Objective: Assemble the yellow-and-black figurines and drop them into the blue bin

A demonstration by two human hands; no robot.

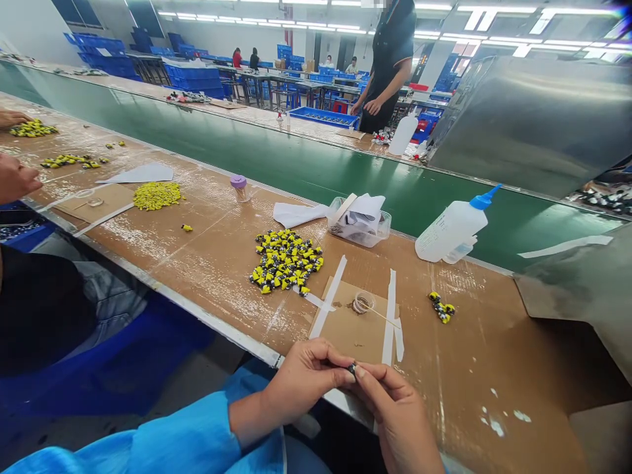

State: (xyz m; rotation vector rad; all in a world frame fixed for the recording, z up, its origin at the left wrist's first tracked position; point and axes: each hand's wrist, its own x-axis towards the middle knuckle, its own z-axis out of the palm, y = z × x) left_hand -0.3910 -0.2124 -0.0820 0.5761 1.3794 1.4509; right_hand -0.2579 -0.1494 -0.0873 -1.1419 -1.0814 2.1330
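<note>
My left hand and my right hand meet above the near edge of the wooden workbench. Their fingertips pinch a small dark part, mostly hidden by my fingers. Just beyond them, a taped cardboard sheet holds a small coil of thread. A heap of yellow-and-black parts lies to the left of the sheet. A smaller cluster of these parts lies to its right.
A white glue bottle with a blue nozzle and a clear box of tissue stand beyond my hands, beside a purple-lidded jar. A green conveyor belt runs behind the bench. Co-workers' hands work at the left.
</note>
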